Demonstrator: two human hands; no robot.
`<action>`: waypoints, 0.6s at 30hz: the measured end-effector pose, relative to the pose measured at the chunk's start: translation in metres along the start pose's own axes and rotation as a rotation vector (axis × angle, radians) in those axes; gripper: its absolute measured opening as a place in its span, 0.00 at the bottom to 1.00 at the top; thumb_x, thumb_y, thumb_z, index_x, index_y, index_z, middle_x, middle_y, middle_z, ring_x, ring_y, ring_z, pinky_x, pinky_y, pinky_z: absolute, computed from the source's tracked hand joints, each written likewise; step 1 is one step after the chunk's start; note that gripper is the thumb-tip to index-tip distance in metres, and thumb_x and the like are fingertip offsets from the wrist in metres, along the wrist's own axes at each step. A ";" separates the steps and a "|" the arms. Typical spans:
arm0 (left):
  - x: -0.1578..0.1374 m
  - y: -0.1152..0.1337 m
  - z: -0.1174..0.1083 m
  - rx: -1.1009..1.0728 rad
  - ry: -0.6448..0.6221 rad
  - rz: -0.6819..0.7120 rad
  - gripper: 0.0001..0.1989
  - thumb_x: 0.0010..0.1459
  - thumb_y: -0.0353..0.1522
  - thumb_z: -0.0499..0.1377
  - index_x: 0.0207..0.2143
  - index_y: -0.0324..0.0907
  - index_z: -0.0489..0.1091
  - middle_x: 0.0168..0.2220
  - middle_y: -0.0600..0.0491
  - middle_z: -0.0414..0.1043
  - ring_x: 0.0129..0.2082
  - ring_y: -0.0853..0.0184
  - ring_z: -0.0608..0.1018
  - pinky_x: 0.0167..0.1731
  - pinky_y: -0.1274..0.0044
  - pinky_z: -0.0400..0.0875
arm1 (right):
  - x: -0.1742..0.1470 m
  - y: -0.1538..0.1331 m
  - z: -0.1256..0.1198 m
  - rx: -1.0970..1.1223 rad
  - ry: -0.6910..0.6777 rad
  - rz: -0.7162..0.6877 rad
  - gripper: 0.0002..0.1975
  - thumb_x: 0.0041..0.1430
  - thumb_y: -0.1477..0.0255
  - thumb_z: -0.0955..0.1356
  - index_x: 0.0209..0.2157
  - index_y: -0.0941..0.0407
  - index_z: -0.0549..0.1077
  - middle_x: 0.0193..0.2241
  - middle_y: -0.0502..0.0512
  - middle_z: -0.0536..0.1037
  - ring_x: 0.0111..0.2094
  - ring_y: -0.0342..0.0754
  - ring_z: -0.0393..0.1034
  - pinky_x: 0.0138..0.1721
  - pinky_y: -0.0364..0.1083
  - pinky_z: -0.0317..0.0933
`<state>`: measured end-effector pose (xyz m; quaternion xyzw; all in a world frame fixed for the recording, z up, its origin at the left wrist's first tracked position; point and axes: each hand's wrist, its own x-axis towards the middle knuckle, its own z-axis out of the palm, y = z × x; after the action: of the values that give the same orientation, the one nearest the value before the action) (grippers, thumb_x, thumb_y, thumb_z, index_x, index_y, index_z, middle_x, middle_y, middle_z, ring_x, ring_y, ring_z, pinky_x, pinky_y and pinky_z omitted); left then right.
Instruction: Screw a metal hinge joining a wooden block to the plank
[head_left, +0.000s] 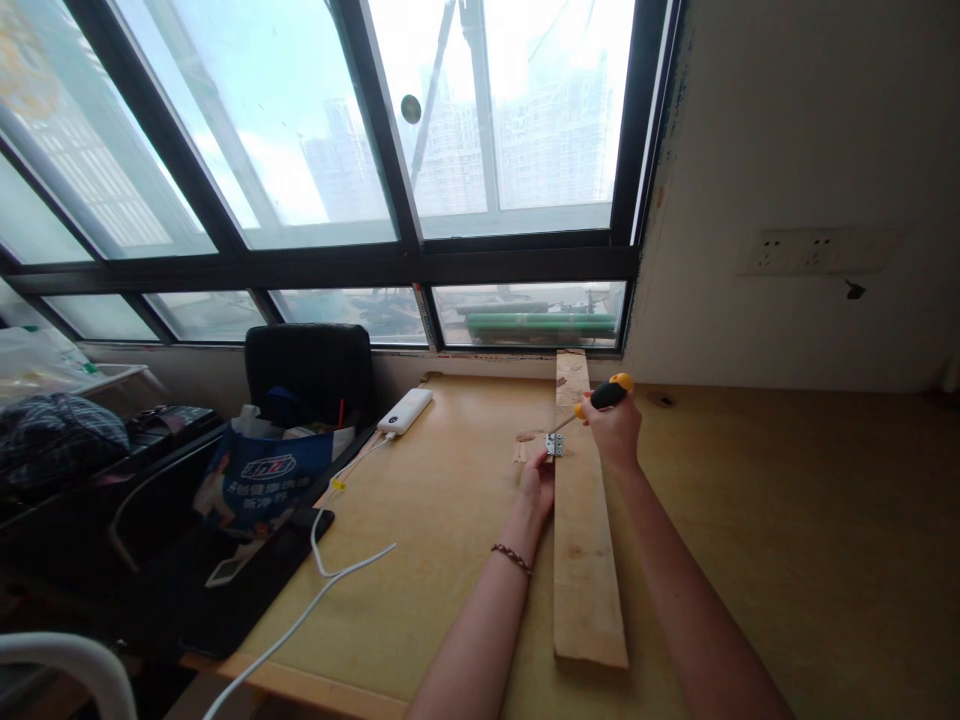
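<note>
A long wooden plank (585, 550) lies lengthwise on the table, with a short piece of wood (525, 447) against its left side. A small silver metal hinge (555, 445) spans the joint between them. My right hand (616, 430) is closed around the yellow-and-black handle of a screwdriver (609, 392), whose shaft slants down left to the hinge. Close by, my left hand (538, 485) has its fingers closed at the near edge of the short piece of wood, fingertips beside the hinge. Part of its grip is hidden.
A white power bank (406, 411) with a white cable (322, 572) lies on the wooden table (435, 560), left of the plank. Beyond the left edge are a black chair (309, 370) and a blue bag (274, 470). The window (517, 240) and wall bound the far side.
</note>
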<state>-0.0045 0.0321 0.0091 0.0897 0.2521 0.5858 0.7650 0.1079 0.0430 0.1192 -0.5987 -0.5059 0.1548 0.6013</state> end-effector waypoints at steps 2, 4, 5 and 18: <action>0.001 0.000 0.000 -0.003 0.002 -0.001 0.08 0.45 0.28 0.56 0.30 0.36 0.71 0.33 0.44 0.75 0.40 0.56 0.75 0.44 0.65 0.67 | 0.002 0.002 0.000 0.135 -0.074 0.047 0.22 0.44 0.61 0.68 0.38 0.57 0.60 0.27 0.54 0.77 0.17 0.48 0.71 0.15 0.43 0.64; 0.001 0.000 -0.001 0.003 0.005 0.005 0.08 0.44 0.28 0.56 0.30 0.37 0.71 0.33 0.44 0.75 0.40 0.56 0.75 0.44 0.65 0.66 | 0.005 0.004 -0.001 0.238 -0.168 0.068 0.24 0.42 0.62 0.70 0.38 0.56 0.59 0.28 0.53 0.77 0.17 0.48 0.71 0.15 0.43 0.65; 0.002 -0.001 -0.002 0.011 0.005 0.011 0.08 0.44 0.28 0.56 0.30 0.37 0.71 0.32 0.44 0.75 0.41 0.56 0.75 0.44 0.65 0.66 | 0.007 0.004 -0.003 0.279 -0.219 0.072 0.24 0.40 0.63 0.70 0.38 0.56 0.58 0.29 0.53 0.77 0.18 0.48 0.72 0.17 0.43 0.67; 0.005 0.000 -0.005 0.007 0.052 0.047 0.06 0.45 0.27 0.57 0.28 0.37 0.70 0.26 0.48 0.74 0.36 0.59 0.76 0.42 0.67 0.69 | -0.003 -0.006 -0.002 -0.094 -0.021 -0.018 0.25 0.42 0.58 0.68 0.39 0.59 0.63 0.23 0.56 0.76 0.26 0.55 0.74 0.27 0.47 0.67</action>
<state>-0.0058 0.0356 0.0031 0.0832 0.2718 0.6050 0.7438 0.1055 0.0382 0.1231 -0.6201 -0.5244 0.1315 0.5685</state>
